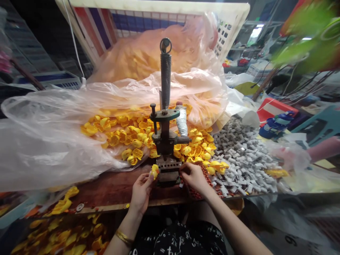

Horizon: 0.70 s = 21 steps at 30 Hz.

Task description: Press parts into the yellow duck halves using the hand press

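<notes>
A dark metal hand press (pixel 165 138) with a tall spring stands at the middle of the bench. My left hand (pixel 142 189) pinches a small yellow plastic piece (pixel 154 171) just left of the press base. On the other side, my right hand (pixel 193 177) has its fingers pressed together at the base's right edge; what they hold, if anything, is too small to name. Small red-brown parts (pixel 203 177) lie beside and under that hand. Behind the press spreads a pile of yellow shells (pixel 127 136). A heap of small grey-white parts (pixel 239 156) lies to the right.
A clear plastic bag (pixel 53 131) covers the bench's left and back, before a white crate (pixel 156 7). At right are a blue bottle (pixel 276 124), a red container (pixel 268 106) and another person's arm (pixel 322 150). More yellow pieces (pixel 66 237) sit below the bench edge.
</notes>
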{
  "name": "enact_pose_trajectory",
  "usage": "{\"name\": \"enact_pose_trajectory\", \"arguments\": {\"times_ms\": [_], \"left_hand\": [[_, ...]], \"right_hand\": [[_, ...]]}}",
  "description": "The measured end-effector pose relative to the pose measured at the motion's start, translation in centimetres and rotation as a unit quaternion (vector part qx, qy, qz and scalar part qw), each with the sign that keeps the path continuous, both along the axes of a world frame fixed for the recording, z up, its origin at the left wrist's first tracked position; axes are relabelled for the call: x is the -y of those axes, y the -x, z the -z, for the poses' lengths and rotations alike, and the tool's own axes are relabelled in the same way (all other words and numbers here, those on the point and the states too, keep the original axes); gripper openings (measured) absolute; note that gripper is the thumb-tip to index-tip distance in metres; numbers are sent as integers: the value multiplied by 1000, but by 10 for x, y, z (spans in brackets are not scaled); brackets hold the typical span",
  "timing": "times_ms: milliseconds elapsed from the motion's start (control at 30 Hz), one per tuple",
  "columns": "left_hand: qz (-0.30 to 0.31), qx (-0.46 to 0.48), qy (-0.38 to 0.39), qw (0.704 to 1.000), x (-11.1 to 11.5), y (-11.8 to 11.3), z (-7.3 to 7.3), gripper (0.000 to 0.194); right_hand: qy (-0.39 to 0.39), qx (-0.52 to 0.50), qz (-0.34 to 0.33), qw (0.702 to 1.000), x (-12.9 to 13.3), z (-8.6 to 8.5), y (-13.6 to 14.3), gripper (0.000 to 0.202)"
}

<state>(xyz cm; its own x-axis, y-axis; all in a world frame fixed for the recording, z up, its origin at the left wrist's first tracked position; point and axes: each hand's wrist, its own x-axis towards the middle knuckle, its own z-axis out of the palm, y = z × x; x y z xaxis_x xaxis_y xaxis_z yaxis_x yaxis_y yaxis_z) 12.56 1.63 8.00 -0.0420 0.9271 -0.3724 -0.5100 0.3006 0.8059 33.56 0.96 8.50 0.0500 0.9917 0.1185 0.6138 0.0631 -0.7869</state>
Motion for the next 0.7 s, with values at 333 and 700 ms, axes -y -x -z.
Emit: {"name": "enact_pose_trajectory", "arguments": {"times_ms": [333,700], "left_hand": [[25,32,2,999,-3,-5,-11,36],[38,-249,-141,957,-30,-12,17,39]], "right_hand": [[-19,-317,-35,948,0,2,69,11],[-31,-11,5,999,-30,19,57,7]]}}
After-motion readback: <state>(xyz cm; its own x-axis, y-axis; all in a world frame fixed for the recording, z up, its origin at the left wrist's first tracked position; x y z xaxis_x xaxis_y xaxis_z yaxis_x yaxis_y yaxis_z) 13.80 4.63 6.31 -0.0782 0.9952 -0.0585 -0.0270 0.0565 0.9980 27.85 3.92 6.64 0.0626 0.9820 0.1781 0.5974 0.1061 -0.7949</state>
